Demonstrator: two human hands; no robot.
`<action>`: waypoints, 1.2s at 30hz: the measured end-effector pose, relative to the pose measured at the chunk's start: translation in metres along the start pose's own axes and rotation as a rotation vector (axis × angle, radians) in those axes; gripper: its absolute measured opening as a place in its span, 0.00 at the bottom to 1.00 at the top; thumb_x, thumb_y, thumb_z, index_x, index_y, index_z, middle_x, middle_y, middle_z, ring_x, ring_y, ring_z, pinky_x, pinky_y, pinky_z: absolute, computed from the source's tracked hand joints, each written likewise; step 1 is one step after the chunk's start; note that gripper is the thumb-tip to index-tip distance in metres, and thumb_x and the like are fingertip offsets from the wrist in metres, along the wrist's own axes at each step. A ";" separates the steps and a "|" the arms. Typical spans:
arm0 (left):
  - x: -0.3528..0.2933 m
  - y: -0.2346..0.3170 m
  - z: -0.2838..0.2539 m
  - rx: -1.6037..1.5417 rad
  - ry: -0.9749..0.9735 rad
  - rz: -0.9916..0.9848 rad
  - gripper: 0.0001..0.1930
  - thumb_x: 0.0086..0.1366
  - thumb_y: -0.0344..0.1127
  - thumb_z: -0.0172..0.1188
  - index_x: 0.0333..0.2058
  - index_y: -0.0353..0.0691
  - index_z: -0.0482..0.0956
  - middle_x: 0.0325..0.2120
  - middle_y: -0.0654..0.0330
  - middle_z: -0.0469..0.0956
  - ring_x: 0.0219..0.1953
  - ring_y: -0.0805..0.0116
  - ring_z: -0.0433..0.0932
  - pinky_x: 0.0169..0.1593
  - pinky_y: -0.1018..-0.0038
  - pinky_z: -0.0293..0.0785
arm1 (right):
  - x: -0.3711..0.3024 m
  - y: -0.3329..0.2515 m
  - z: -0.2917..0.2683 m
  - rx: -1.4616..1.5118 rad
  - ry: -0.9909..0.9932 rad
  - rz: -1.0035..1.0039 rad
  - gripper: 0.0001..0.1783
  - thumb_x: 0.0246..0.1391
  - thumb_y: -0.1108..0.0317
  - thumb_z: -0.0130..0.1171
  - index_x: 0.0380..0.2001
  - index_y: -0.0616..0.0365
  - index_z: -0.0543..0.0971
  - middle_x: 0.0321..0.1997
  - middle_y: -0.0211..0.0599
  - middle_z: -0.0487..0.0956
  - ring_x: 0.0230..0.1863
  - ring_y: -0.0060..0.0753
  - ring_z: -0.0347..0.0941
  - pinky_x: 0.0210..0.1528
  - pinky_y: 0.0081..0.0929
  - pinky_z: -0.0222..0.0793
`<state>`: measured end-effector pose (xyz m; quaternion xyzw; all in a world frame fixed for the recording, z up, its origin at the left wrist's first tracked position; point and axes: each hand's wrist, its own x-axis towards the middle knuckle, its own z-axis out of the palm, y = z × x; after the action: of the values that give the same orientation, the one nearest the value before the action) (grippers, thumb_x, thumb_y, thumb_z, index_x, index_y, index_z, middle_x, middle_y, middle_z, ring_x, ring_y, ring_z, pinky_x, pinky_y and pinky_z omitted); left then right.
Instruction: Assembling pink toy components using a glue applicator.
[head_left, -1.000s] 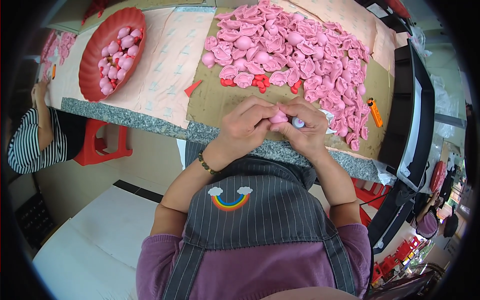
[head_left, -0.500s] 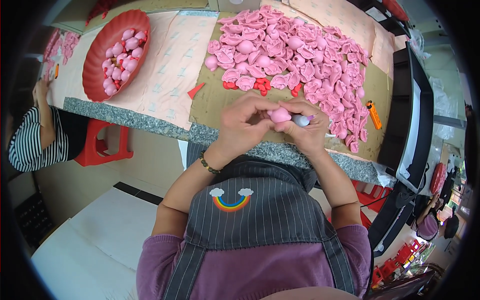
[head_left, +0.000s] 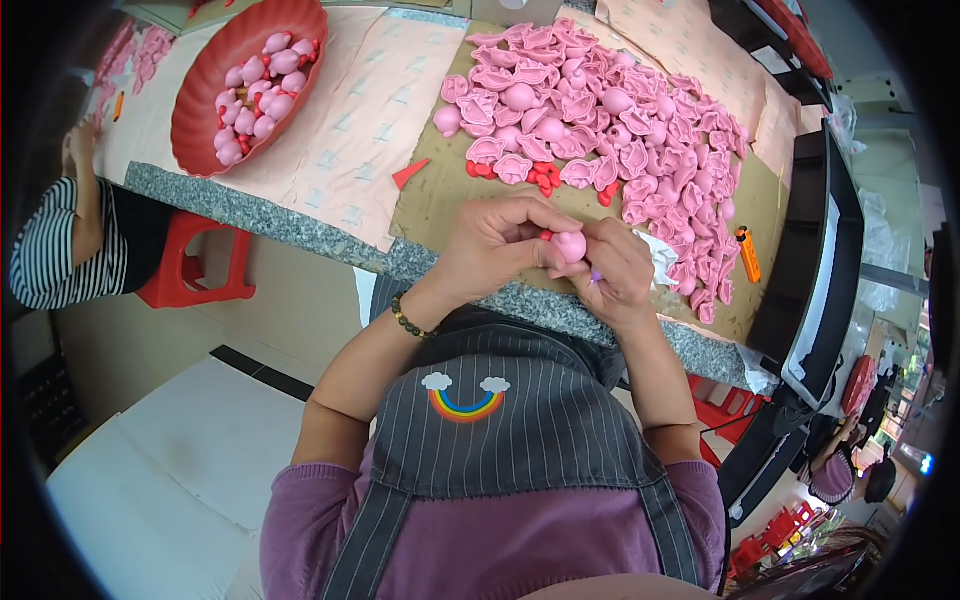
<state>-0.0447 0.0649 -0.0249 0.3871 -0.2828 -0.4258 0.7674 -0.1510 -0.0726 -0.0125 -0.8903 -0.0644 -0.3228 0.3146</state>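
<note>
Over the near edge of the work table, both my hands are close together around a small round pink rubber piece [head_left: 571,247]. My left hand [head_left: 503,243] pinches it from the left, where a bit of red shows at its side. My right hand [head_left: 622,268] is closed, its fingers against the piece's right side. From that same hand sticks out the purple tip [head_left: 596,276] of a small whitish bottle, whose body is now hidden by the fingers. Just beyond lie several small red pieces [head_left: 546,178] and a large heap of pink moulded pieces [head_left: 600,110].
A red scalloped bowl [head_left: 190,115] at the far left holds round pink pieces with red parts. An orange cutter [head_left: 748,254] lies right of the heap, and white tissue [head_left: 660,258] beside my right hand. A co-worker's striped sleeve [head_left: 48,245] shows at left, near a red stool [head_left: 195,265].
The pink piece has turned in my fingers, and red now shows on its left. The bottle's tip has swung from pointing right to pointing down toward me. The whole view has shifted slightly.
</note>
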 end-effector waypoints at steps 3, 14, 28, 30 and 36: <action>0.001 -0.005 -0.005 0.042 -0.023 0.050 0.09 0.52 0.22 0.62 0.34 0.32 0.77 0.36 0.57 0.74 0.36 0.72 0.75 0.42 0.78 0.71 | -0.003 0.003 0.001 -0.075 -0.027 -0.055 0.17 0.39 0.61 0.66 0.19 0.62 0.72 0.21 0.39 0.72 0.19 0.34 0.68 0.18 0.26 0.60; 0.002 0.026 -0.007 0.303 0.198 0.207 0.07 0.53 0.18 0.58 0.32 0.32 0.76 0.34 0.58 0.74 0.35 0.74 0.74 0.40 0.79 0.72 | 0.004 -0.003 0.000 0.048 -0.011 0.130 0.08 0.37 0.78 0.63 0.22 0.64 0.73 0.23 0.40 0.72 0.21 0.34 0.69 0.22 0.25 0.65; 0.036 0.119 -0.100 1.346 0.538 0.623 0.08 0.50 0.29 0.62 0.31 0.36 0.77 0.29 0.56 0.76 0.34 0.61 0.74 0.39 0.72 0.70 | 0.012 -0.002 -0.003 -0.613 -0.035 0.378 0.12 0.37 0.77 0.58 0.30 0.61 0.70 0.30 0.43 0.68 0.30 0.45 0.69 0.28 0.36 0.64; 0.048 0.100 -0.075 1.406 0.481 0.402 0.09 0.48 0.33 0.64 0.29 0.36 0.77 0.26 0.55 0.75 0.32 0.59 0.74 0.36 0.68 0.69 | 0.017 -0.002 -0.003 -0.675 -0.021 0.414 0.13 0.35 0.77 0.59 0.29 0.59 0.70 0.29 0.41 0.69 0.31 0.45 0.69 0.29 0.36 0.65; 0.055 0.084 -0.057 1.712 0.358 0.363 0.12 0.45 0.36 0.66 0.26 0.35 0.77 0.23 0.53 0.73 0.29 0.54 0.72 0.35 0.64 0.69 | 0.020 0.001 0.001 -0.638 0.007 0.383 0.15 0.33 0.80 0.56 0.30 0.59 0.71 0.30 0.42 0.70 0.31 0.46 0.70 0.29 0.36 0.65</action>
<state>0.0614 0.0651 0.0200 0.8375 -0.4365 0.1260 0.3037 -0.1345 -0.0744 -0.0012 -0.9384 0.2081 -0.2651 0.0762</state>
